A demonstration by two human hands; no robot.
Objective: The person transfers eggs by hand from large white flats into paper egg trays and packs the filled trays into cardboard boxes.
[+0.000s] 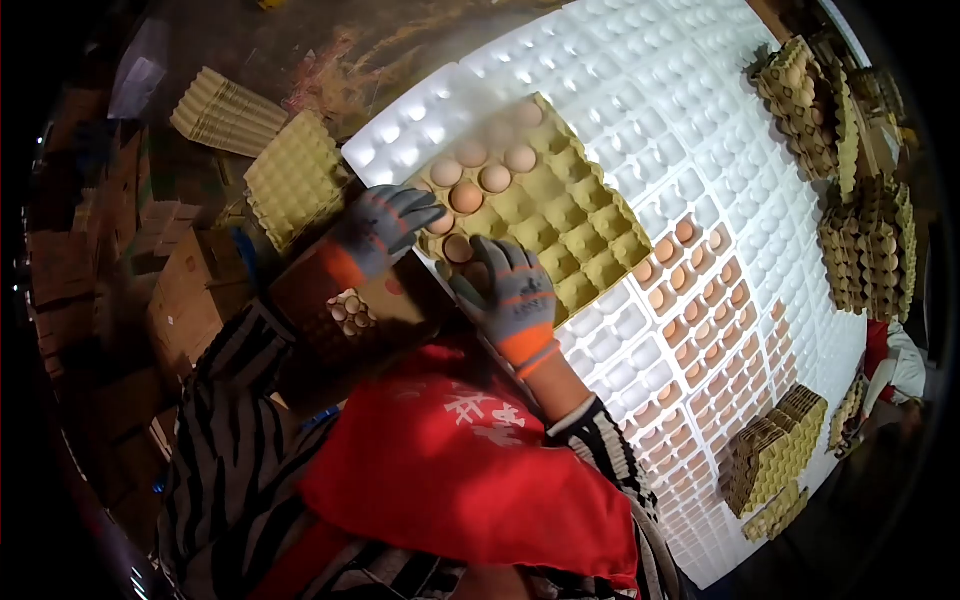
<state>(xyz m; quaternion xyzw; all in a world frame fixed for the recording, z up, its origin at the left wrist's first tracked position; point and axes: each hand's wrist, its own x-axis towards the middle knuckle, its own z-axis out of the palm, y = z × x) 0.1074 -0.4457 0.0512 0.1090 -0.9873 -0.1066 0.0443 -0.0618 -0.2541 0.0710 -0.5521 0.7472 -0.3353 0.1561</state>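
A yellow-green pulp egg tray (590,225) lies at an angle on white moulded trays, with several brown eggs in its left part. My left hand (380,235), in a grey glove with an orange cuff, is at the tray's left corner. Its fingers bend over an egg (441,223) at the edge; the thumb is hidden. My right hand (515,295), gloved alike, curves at the near edge. Its fingers and thumb close around an egg mostly hidden by the glove, beside another egg (457,248). A darker egg (466,198) sits a little farther in.
White moulded trays (640,90) cover the surface; many cups on the right hold eggs (700,290). Stacked pulp trays stand at the right edge (870,245) and lower right (775,450). More pulp trays (295,180) and cardboard boxes (200,290) are at left.
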